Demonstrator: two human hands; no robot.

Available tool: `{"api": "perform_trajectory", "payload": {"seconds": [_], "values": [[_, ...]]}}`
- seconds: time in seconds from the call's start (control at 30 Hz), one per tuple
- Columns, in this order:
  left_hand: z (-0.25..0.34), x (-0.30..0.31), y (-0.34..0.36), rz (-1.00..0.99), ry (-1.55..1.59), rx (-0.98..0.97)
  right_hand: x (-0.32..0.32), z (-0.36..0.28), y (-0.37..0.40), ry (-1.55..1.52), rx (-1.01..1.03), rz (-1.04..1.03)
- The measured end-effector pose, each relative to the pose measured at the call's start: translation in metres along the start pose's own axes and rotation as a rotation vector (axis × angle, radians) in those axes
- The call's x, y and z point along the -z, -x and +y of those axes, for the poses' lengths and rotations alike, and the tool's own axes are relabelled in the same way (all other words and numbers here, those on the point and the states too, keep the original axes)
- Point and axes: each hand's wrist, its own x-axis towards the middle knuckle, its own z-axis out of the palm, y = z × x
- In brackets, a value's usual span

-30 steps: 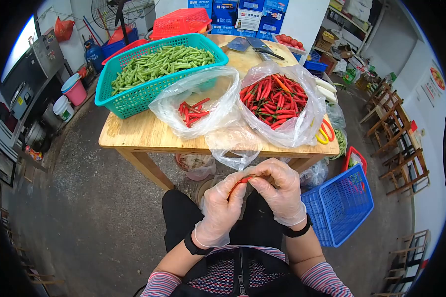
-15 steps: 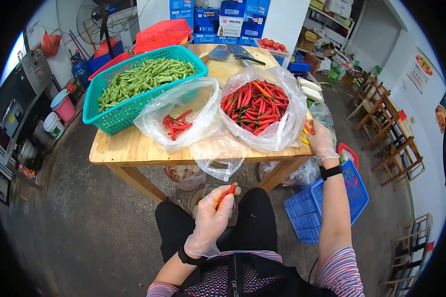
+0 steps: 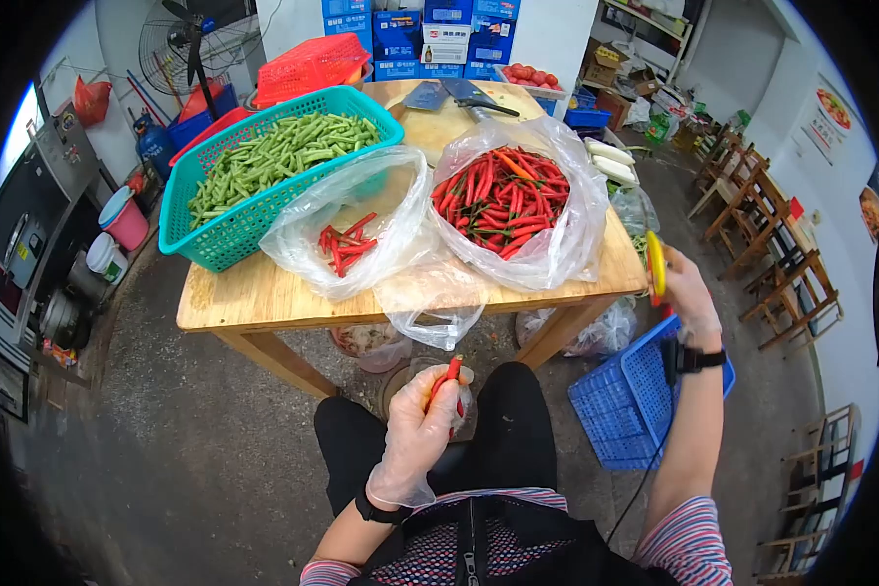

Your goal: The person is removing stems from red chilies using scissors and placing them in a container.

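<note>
My left hand (image 3: 422, 415), in a clear plastic glove, is closed around a red chili pepper (image 3: 447, 383) above my lap. Off the table's right corner, my right hand (image 3: 691, 298) grips what look like scissors with yellow and red handles (image 3: 657, 266); the blades cannot be made out. On the table, a clear plastic bag (image 3: 584, 234) stands open, full of red chilies (image 3: 503, 202). To its left, another open plastic bag (image 3: 298, 230) contains a few red chilies (image 3: 347, 246).
The wooden table (image 3: 234, 298) also bears a teal basket (image 3: 230, 244) of cut green beans and a cleaver (image 3: 474, 98). A blue crate (image 3: 615, 415) stands on the floor at right. Tomatoes (image 3: 527, 75) are behind, wooden chairs (image 3: 796, 293) far right.
My right hand has moved right and down, away from the table edge, bringing the yellow-and-red-handled scissors along. My left hand stays nearly in place with the chili.
</note>
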Motion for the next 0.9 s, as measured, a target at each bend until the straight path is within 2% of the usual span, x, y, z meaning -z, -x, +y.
{"api": "perform_trajectory", "payload": {"seconds": [0.03,0.1,0.17,0.23,0.3,0.33,0.37,0.4,0.43,0.5,0.57,0.63,0.7,0.9], "values": [[0.001,0.000,-0.001,0.000,0.007,-0.001,-0.005,-0.002,0.014,-0.266,0.057,-0.049],[0.002,0.000,-0.001,-0.005,-0.017,0.010,-0.021,-0.005,0.053,-0.386,0.213,0.036],[0.005,0.003,0.001,-0.001,-0.019,0.061,-0.056,-0.024,0.095,-0.508,0.181,0.108],[0.004,0.005,0.001,-0.004,-0.029,0.113,-0.087,-0.015,0.127,-0.509,0.185,0.109],[-0.003,0.008,0.002,0.032,-0.114,0.061,-0.123,0.015,0.143,-1.111,-0.051,-0.042],[-0.004,0.008,0.001,0.031,-0.119,0.069,-0.136,0.013,0.153,-0.848,-0.082,-0.088],[-0.004,0.010,0.000,0.041,-0.221,-0.019,-0.149,0.008,0.161,-0.587,-0.113,-0.140],[-0.003,0.013,0.000,0.056,-0.325,-0.105,-0.158,0.001,0.163,-0.371,0.065,-0.224],[-0.003,0.014,0.001,0.069,-0.335,-0.090,-0.166,-0.005,0.163,-0.154,0.242,-0.306],[-0.002,0.015,0.002,0.125,-0.475,-0.209,-0.179,-0.008,0.165,-0.073,0.207,-0.347],[0.003,0.018,0.005,0.140,-0.525,-0.188,-0.186,-0.016,0.166,0.197,0.311,-0.358],[0.004,0.020,0.006,0.162,-0.632,-0.271,-0.194,-0.020,0.165,0.223,0.338,-0.351],[0.005,0.021,0.007,0.157,-0.653,-0.283,-0.200,-0.018,0.162,0.267,0.456,-0.296],[0.000,0.027,0.011,0.124,-0.732,-0.259,-0.205,-0.013,0.164,0.282,0.403,-0.343]]}}
